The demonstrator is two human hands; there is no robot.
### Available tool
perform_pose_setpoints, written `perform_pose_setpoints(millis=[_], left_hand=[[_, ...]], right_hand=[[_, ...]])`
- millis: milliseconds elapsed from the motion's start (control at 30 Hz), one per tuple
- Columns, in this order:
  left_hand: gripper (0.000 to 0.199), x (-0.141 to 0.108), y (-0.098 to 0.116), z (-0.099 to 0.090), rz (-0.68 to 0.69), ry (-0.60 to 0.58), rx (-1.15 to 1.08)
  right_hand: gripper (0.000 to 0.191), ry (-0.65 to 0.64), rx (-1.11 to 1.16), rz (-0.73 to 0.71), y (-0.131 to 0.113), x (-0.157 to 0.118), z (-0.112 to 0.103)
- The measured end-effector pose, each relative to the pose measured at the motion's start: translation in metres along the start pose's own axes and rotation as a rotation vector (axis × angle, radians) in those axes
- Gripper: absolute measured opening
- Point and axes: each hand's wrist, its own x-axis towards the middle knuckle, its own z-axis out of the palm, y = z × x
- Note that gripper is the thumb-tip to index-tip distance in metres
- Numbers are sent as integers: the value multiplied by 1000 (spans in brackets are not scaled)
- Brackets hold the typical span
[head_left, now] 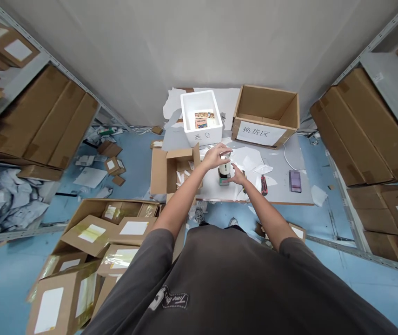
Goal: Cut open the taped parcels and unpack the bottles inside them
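Note:
Over the near middle of the table, my left hand [215, 157] is closed round the top of a white cylindrical container [224, 168] with a small dark mark on its side. The container stands upright in or on a small dark box with green and red print [223, 180]; I cannot tell which. My right hand [237, 176] grips the right side of this box, thumb towards me, its other fingers partly hidden. A red-and-black tool [264, 185] lies to the right of that hand. Left of the container, an open cardboard box [171, 165] holds white pieces.
A white foam box [184, 104] with colourful packets and a labelled cardboard box [293, 122] stand at the table's back. A phone [295, 181] lies at right, with paper scraps around. Parcels [132, 227] fill a large carton at lower left. Loaded shelves flank both sides.

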Motion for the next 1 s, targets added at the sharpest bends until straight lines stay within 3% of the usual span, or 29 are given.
perform_pose_setpoints(millis=[200, 367, 567, 867, 1000], left_hand=[[46, -10, -24, 44, -102, -61, 115], [43, -21, -42, 74, -158, -135, 176], [58, -28, -58, 109, -207, -192, 328], [61, -43, -69, 131, -316, -95, 287], [70, -55, -77, 137, -346, 61, 144]], right_hand=[[112, -35, 43, 21, 22, 9, 23], [98, -18, 83, 12, 30, 6, 20], [94, -37, 132, -31, 36, 4, 18], [94, -26, 162, -45, 50, 5, 23], [98, -16, 155, -48, 54, 5, 20]])
